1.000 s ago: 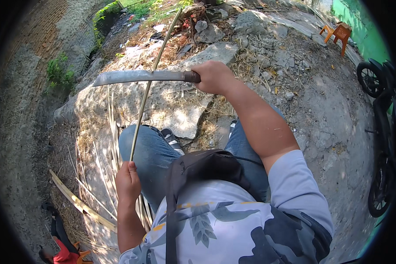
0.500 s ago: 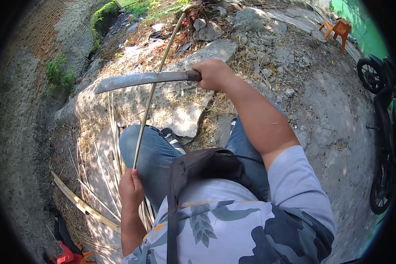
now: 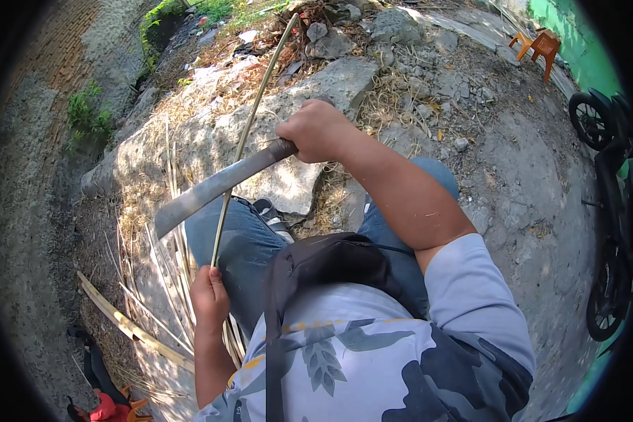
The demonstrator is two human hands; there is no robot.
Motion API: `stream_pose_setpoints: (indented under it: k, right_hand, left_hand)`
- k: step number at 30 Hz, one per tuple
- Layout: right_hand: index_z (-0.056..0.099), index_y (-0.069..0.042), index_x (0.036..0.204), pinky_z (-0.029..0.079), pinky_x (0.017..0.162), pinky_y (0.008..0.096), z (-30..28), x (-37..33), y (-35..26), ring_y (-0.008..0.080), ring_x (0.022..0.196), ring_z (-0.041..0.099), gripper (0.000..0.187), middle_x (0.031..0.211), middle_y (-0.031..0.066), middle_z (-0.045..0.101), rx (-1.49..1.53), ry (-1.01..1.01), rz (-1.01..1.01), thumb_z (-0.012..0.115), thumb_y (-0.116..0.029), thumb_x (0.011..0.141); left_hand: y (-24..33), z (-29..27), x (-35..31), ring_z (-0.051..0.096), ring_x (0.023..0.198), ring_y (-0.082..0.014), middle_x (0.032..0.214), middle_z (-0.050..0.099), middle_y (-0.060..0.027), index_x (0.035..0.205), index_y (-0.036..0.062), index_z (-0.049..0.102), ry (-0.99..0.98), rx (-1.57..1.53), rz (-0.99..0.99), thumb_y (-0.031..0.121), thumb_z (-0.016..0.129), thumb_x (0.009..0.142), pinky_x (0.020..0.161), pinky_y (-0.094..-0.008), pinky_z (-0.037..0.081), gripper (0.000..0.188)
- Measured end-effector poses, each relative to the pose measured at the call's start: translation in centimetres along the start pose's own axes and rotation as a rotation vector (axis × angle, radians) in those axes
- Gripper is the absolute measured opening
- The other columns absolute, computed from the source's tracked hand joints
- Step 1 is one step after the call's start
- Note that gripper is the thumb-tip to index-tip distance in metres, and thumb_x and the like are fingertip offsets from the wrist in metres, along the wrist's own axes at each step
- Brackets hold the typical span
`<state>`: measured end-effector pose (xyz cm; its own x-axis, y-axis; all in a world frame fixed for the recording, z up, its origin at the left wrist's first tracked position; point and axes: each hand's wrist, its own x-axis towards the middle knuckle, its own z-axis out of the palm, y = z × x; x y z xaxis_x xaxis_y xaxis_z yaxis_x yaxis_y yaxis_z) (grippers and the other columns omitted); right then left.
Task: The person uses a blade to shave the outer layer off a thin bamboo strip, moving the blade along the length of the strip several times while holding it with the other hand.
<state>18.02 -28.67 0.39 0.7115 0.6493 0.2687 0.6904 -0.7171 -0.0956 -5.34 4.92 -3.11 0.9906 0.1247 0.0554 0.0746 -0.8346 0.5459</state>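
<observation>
My right hand [image 3: 315, 131] is wrapped round the dark handle of a machete [image 3: 214, 188]. Its broad grey blade slants down to the left and crosses a long, thin bamboo strip [image 3: 259, 95]. That strip runs from my left hand [image 3: 210, 295], closed on its lower end beside my left knee, up and away toward the rubble. The blade touches or overlaps the strip a short way above my left hand; the exact contact cannot be made out.
Several pale split strips [image 3: 179, 281] and a wider curved bamboo piece [image 3: 130, 327] lie at my left. A concrete slab [image 3: 337, 84] is ahead, with rubble beyond. Orange chairs [image 3: 545, 48] and a motorcycle [image 3: 612, 211] stand right. A person in red [image 3: 109, 408] is at lower left.
My right hand has moved toward me and slightly left. The machete has slid down the strip and tilted, its tip now lower. My left hand has stayed nearly in place.
</observation>
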Motion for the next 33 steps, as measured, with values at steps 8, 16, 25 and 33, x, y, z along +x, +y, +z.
stream_pose_setpoints:
  k: [8, 16, 25, 33]
  right_hand:
    - [0.068, -0.016, 0.094, 0.055, 0.078, 0.0497, 0.2, -1.9, 3.9, 0.0338, 0.085, 0.07, 0.018, 0.088, 0.0116, 0.073, 0.111, 0.07, 0.396, 0.07, -0.026, 0.08]
    - [0.068, -0.018, 0.091, 0.055, 0.081, 0.0471, 0.2, -1.1, 1.1, 0.0335, 0.087, 0.071, 0.015, 0.086, 0.0092, 0.072, 0.092, -0.078, 0.227, 0.069, -0.026, 0.078]
    - [0.07, -0.017, 0.087, 0.053, 0.078, 0.0433, -0.3, -1.1, 3.2, 0.0301, 0.081, 0.07, 0.016, 0.079, 0.0076, 0.071, -0.008, -0.019, 0.018, 0.074, -0.02, 0.073]
    - [0.071, -0.015, 0.092, 0.055, 0.075, 0.0477, -0.3, -2.1, 5.2, 0.0346, 0.085, 0.07, 0.019, 0.086, 0.0122, 0.072, 0.134, 0.059, 0.482, 0.074, -0.03, 0.081]
  left_hand:
    - [0.4, -0.2, 0.7, 0.053, 0.059, -0.0328, 0.067, 0.055, -0.0163, 0.086, 0.0007, 0.057, -0.004, -0.003, 0.038, 0.031, 0.045, 0.109, 0.058, -0.0413, 0.042, 0.04]
    - [1.0, -0.4, 1.0, 0.053, 0.06, -0.0284, 0.066, 0.055, -0.0153, 0.086, 0.0003, 0.058, -0.035, -0.004, -0.007, 0.031, 0.044, 0.109, 0.059, -0.0401, 0.041, 0.04]
    - [-0.1, -0.2, 0.6, 0.05, 0.06, -0.0258, 0.065, 0.053, -0.0128, 0.084, 0.0006, 0.057, -0.027, -0.029, 0.003, 0.032, 0.043, 0.109, 0.058, -0.0391, 0.04, 0.042]
    - [-1.1, -0.2, 1.1, 0.046, 0.059, -0.0202, 0.063, 0.049, -0.0088, 0.082, 0.0005, 0.056, -0.05, -0.126, -0.018, 0.032, 0.044, 0.109, 0.057, -0.0363, 0.038, 0.044]
